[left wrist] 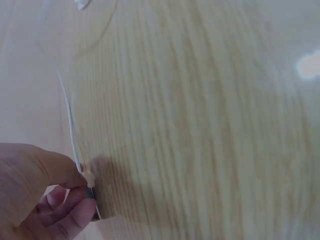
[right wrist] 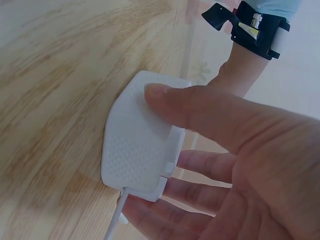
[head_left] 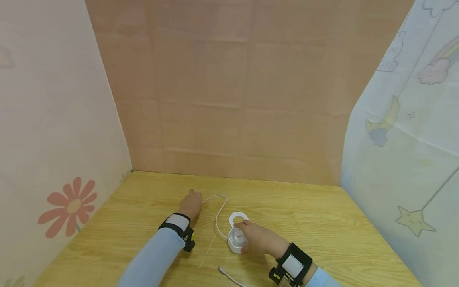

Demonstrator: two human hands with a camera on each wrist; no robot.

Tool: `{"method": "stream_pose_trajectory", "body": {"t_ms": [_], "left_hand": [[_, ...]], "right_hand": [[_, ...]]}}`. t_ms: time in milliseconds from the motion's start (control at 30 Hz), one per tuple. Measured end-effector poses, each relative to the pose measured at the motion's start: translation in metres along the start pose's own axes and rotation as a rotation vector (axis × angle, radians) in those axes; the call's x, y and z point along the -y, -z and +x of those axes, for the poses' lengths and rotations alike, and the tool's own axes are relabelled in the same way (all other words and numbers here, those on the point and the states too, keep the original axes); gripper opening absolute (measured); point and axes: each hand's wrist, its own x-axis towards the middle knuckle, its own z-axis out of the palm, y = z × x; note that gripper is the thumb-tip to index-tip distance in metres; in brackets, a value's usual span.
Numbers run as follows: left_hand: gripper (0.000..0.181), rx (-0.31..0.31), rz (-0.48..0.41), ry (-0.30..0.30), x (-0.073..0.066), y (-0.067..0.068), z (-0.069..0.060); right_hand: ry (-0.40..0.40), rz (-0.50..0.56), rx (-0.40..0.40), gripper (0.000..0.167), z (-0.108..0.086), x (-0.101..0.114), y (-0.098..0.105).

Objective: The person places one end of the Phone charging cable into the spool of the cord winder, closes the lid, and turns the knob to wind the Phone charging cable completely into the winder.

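Nearest the wearer, a white cable plug (head_left: 221, 270) lies on the wood-grain counter (head_left: 305, 207), about seven o'clock from the white plastic device (head_left: 234, 248); its cord runs out of the frame beside the right wrist camera (head_left: 276, 275), which could snag it if the arm swung left. The right hand (head_left: 259, 238), at three o'clock of the device, has its grip clamped on the casing, thumb over one face and fingers behind. The device's ringed part (head_left: 232, 219) points to twelve. Further off, at ten o'clock, the left hand (head_left: 191, 205) pinches the far end of a thin white cable (left wrist: 69, 115), probably a connector, though that view is hazy. The cable bends slackly; a hard pull toward ten would straighten it and strain the cord's entry or tug the casing loose.
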Motion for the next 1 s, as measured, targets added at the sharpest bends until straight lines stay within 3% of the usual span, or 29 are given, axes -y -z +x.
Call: {"method": "stream_pose_trajectory", "body": {"t_ms": [200,333,467,633,767,867,1000], "left_hand": [[0.013,0.032,-0.065,0.002,0.002,0.008,-0.001],[0.012,0.117,-0.205,-0.027,-0.002,0.011,0.004],[0.026,0.197,-0.403,-0.051,-0.018,0.008,0.011],[0.046,0.292,-0.648,-0.076,-0.048,0.005,0.01],[0.069,0.369,-0.924,-0.03,-0.064,0.007,0.004],[0.066,0.365,-1.103,-0.008,-0.068,0.012,0.004],[0.048,0.279,-1.209,-0.047,-0.068,0.025,0.011]], "right_hand": [[0.01,-0.016,-0.005,0.071,-0.001,0.001,0.001],[0.009,-0.019,-0.009,0.071,-0.001,0.0,0.001],[0.01,-0.026,-0.017,0.071,-0.002,0.0,0.001],[0.026,-0.031,-0.032,0.071,-0.004,-0.001,0.001],[0.047,-0.037,-0.034,0.071,-0.002,-0.001,0.0],[0.058,-0.041,-0.032,0.071,0.0,0.001,-0.002],[0.062,-0.041,-0.028,0.071,0.001,0.002,-0.002]]}}
